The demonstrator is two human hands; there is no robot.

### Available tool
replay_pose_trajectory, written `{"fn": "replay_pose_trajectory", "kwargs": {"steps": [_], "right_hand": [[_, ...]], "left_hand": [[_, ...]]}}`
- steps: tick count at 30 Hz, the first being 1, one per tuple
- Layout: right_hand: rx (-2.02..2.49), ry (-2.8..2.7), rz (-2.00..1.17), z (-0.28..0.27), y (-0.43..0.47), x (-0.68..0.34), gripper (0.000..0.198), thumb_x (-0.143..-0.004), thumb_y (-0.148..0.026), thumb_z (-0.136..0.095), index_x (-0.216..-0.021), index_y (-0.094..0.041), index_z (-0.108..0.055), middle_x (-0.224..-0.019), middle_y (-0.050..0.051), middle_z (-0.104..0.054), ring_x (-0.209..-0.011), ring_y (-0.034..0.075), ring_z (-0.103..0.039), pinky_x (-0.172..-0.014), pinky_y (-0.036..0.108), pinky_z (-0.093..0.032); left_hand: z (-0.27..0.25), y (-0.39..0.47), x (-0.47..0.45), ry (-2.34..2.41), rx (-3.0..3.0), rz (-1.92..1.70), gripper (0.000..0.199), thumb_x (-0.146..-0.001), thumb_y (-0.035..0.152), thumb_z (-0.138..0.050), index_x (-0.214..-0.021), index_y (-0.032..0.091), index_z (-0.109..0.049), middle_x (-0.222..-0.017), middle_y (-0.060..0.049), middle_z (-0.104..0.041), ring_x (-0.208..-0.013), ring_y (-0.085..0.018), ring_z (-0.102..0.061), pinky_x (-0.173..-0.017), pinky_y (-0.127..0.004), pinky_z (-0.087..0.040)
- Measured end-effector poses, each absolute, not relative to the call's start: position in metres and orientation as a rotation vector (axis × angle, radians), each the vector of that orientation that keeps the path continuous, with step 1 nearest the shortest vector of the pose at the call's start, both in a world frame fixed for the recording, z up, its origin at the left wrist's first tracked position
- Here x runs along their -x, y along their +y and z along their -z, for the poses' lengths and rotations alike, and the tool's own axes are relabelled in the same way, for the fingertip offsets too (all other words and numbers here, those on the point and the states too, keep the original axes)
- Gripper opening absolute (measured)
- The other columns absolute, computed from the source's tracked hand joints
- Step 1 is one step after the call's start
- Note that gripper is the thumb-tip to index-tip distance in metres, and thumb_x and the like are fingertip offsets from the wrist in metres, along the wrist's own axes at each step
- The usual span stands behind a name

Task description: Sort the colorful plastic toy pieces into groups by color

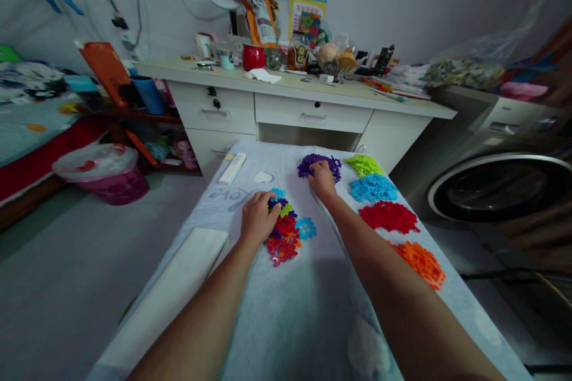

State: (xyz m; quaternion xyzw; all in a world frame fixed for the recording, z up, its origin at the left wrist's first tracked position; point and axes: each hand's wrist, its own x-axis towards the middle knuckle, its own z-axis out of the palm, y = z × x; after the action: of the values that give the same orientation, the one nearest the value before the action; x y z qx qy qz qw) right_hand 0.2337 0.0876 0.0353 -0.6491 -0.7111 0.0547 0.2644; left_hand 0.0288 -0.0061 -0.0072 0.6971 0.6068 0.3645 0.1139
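Observation:
My left hand (258, 218) rests at the left side of a mixed heap of flat plastic snowflake-shaped building pieces (285, 232), its fingers apart over the purple and green ones. A loose blue piece (306, 228) lies just right of that heap. Farther off, my right hand (322, 180) reaches into a pile of purple pieces (333, 166), fingers curled down and closed among them; its fingertips are partly hidden. Sorted piles line the right side: lime green pieces (364, 164), blue pieces (373, 188), red pieces (389, 216) and orange pieces (422, 265).
A pale cloth (308, 309) covers the table. On its left lie a white remote-like bar (233, 169) and a long white slab (179, 286). Behind stands a white desk (286, 88) crowded with jars and cups. A washing machine (496, 149) is at the right, a pink bin (116, 181) at left.

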Motion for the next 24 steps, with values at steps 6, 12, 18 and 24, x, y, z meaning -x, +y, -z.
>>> {"fn": "replay_pose_trajectory", "kwargs": {"steps": [6, 12, 18, 24], "right_hand": [[1.708, -2.28, -0.343, -0.058, 0.043, -0.238, 0.03, -0.082, -0.015, -0.066, -0.111, -0.014, -0.068, -0.11, 0.011, -0.066, -0.095, 0.019, -0.062, -0.09, 0.03, -0.046], [1.486, -2.552, -0.542, -0.067, -0.018, -0.246, 0.045, -0.076, -0.025, -0.075, -0.119, -0.017, -0.066, -0.115, 0.012, -0.066, -0.104, 0.023, -0.061, -0.092, 0.034, -0.045], [1.425, -2.611, -0.472, -0.054, -0.059, -0.245, 0.04, -0.076, -0.021, -0.072, -0.116, -0.015, -0.066, -0.117, 0.013, -0.063, -0.11, 0.025, -0.057, -0.099, 0.035, -0.04], [1.513, -2.48, -0.504, -0.059, -0.087, -0.256, 0.022, -0.087, -0.025, -0.062, -0.107, -0.016, -0.068, -0.108, 0.011, -0.067, -0.102, 0.021, -0.061, -0.09, 0.029, -0.043]], "left_hand": [[0.006, -0.007, -0.029, 1.787, -2.042, -1.059, 0.023, -0.087, 0.031, -0.057, -0.107, 0.024, -0.065, -0.11, -0.005, -0.066, -0.106, -0.024, -0.061, -0.095, -0.039, -0.045], [0.005, -0.008, -0.03, 1.806, -2.009, -1.087, 0.023, -0.086, 0.031, -0.058, -0.106, 0.024, -0.066, -0.115, -0.007, -0.063, -0.11, -0.025, -0.06, -0.099, -0.041, -0.044], [0.004, -0.009, -0.03, 1.794, -2.048, -1.069, 0.024, -0.086, 0.031, -0.057, -0.107, 0.023, -0.065, -0.114, -0.006, -0.066, -0.11, -0.025, -0.059, -0.099, -0.041, -0.044], [0.002, -0.01, -0.03, 1.788, -2.083, -1.031, 0.023, -0.086, 0.031, -0.056, -0.106, 0.024, -0.065, -0.112, -0.006, -0.067, -0.107, -0.024, -0.061, -0.097, -0.04, -0.044]]}}
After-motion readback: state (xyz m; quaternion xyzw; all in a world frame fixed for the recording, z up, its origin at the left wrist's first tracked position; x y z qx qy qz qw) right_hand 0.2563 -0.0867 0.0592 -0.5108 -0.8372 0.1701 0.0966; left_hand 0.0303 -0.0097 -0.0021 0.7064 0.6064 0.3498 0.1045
